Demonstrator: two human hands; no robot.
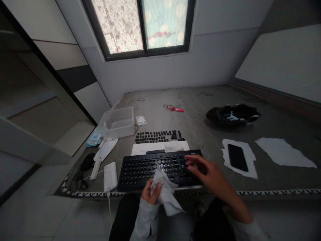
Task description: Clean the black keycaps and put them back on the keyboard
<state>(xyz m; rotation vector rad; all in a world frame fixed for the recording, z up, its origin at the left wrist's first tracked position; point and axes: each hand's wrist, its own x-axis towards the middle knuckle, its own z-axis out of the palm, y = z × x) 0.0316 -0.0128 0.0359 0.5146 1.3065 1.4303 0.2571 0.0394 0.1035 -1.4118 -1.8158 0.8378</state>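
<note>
A black keyboard [140, 172] with its keycaps off lies at the front edge of the mattress-like surface. My left hand [151, 192] is closed on a crumpled white tissue [168, 197], which hangs over the keyboard's front edge. My right hand [204, 170] hovers over or touches the keyboard's right end, fingers bent and apart, with nothing visible in them. Behind the keyboard lies a white sheet [147, 147] with a folded tissue [173, 146] on it. Loose black keycaps [157, 136] stand in rows beyond that.
On the left are a clear plastic box [117, 125], a small packet [140, 120], a white power strip [110, 176] and a dark cable [77, 179]. A red wrapper [175, 108] lies farther back. To the right are a black cap [232, 115], a phone [237, 157] on tissue and another tissue [283, 152].
</note>
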